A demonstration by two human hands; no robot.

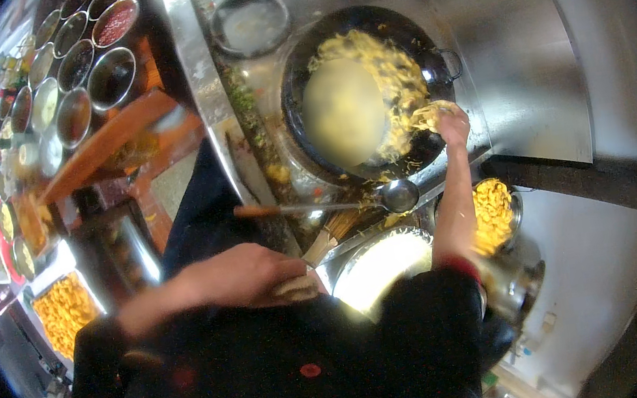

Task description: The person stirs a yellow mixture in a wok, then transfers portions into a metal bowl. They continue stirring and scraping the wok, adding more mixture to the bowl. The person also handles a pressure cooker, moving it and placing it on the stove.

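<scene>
My right hand (454, 125) is over the right side of a large black wok (297, 97), closed around a clump of pale yellow food strips (429, 116). Yellow food pieces with dark patches (398, 73) are spread across the wok; an oval blur covers part of them. Close to my body, my left hand (262, 274) grips what looks like a folded beige cloth (296, 288). A ladle (400, 196) with a wooden handle lies between the wok and me. Beside it rests a bamboo wok brush (341, 227).
A brightly lit metal bowl (345, 273) stands just in front of me, with a container of yellow food pieces (493, 210) to its right. A round metal pan (250, 23) is behind left. Several seasoning pots (111, 78) and a tray of yellow pieces (67, 313) are leftward.
</scene>
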